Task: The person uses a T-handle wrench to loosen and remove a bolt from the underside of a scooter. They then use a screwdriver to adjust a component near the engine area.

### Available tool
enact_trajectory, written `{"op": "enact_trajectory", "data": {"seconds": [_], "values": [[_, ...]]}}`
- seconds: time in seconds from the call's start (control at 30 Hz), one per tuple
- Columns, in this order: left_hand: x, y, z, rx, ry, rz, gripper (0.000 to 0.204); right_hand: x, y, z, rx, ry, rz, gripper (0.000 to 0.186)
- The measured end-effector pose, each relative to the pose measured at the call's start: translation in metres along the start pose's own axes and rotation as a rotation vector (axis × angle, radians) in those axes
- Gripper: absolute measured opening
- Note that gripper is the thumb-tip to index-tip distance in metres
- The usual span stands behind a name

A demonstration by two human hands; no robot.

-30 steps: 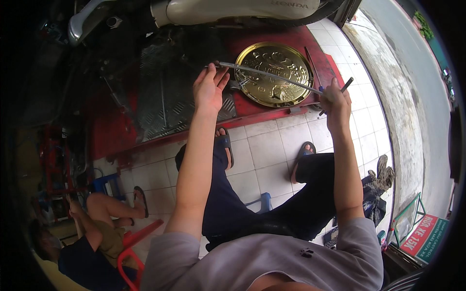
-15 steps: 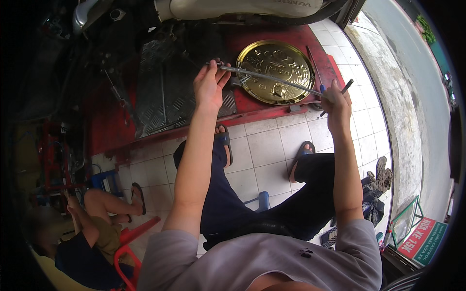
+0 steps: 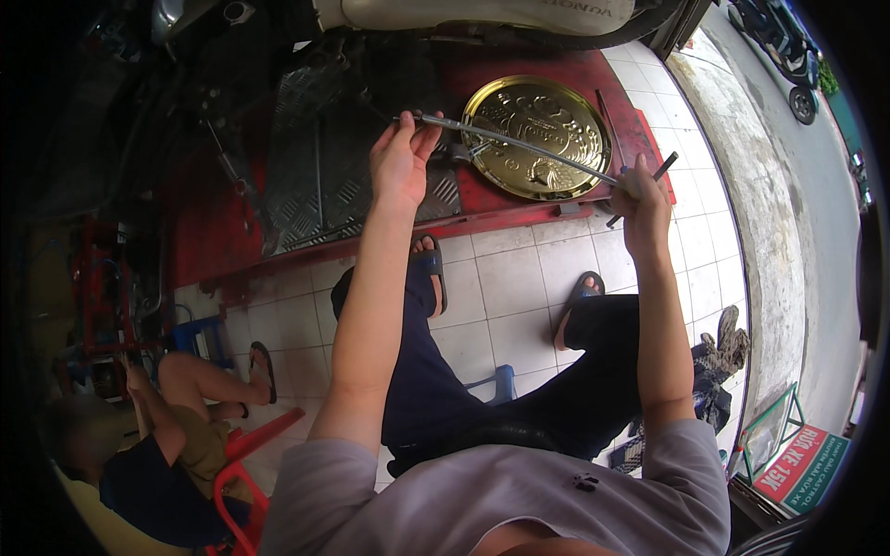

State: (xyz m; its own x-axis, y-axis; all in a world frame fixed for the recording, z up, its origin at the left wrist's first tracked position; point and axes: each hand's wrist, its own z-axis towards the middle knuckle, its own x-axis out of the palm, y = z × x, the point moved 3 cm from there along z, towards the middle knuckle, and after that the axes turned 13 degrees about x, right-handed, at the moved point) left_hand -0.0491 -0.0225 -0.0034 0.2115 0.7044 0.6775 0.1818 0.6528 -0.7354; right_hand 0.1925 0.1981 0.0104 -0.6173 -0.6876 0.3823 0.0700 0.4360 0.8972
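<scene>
My left hand has its fingers raised around the left end of a long, thin metal rod, with a thicker sleeve near that end. The rod spans above a round gold embossed tray and slopes down to my right hand. That hand is closed on the rod and on a short dark bar crossing it. Beside the tray a thin screwdriver-like tool lies on a red platform with dark tread plating.
A motorbike stands over the platform. At lower left a person sits on a red chair, near a blue stool. Bundled cloths and a signboard lie at right, beside the street where a scooter is.
My left hand and the rod's left end have risen slightly. The tray appears a little further right in the view. A scooter has come into view on the street at upper right.
</scene>
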Motion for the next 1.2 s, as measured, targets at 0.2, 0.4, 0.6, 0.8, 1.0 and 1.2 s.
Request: {"op": "enact_trajectory", "data": {"seconds": [0.2, 0.4, 0.6, 0.8, 1.0, 1.2], "values": [[0.000, -0.003, -0.001, -0.040, 0.006, 0.023, 0.011, -0.001, -0.002, 0.001, 0.102, -0.007, 0.043, 0.046], [-0.005, -0.002, 0.001, -0.057, 0.053, 0.059, 0.009, -0.001, -0.009, 0.003, 0.265, 0.049, 0.131, 0.044], [-0.011, 0.000, 0.005, -0.045, 0.014, 0.021, 0.010, 0.002, -0.012, 0.002, 0.342, 0.151, 0.177, 0.037], [-0.004, -0.001, -0.001, -0.059, 0.005, 0.046, 0.010, 0.003, -0.001, 0.000, -0.027, 0.061, -0.124, 0.026], [-0.002, -0.006, -0.001, -0.029, 0.048, 0.010, 0.011, 0.006, -0.004, -0.004, 0.304, 0.073, 0.140, 0.025], [-0.003, -0.005, 0.000, -0.051, -0.004, 0.004, 0.010, -0.001, -0.012, 0.003, 0.255, 0.111, 0.072, 0.026]]}}
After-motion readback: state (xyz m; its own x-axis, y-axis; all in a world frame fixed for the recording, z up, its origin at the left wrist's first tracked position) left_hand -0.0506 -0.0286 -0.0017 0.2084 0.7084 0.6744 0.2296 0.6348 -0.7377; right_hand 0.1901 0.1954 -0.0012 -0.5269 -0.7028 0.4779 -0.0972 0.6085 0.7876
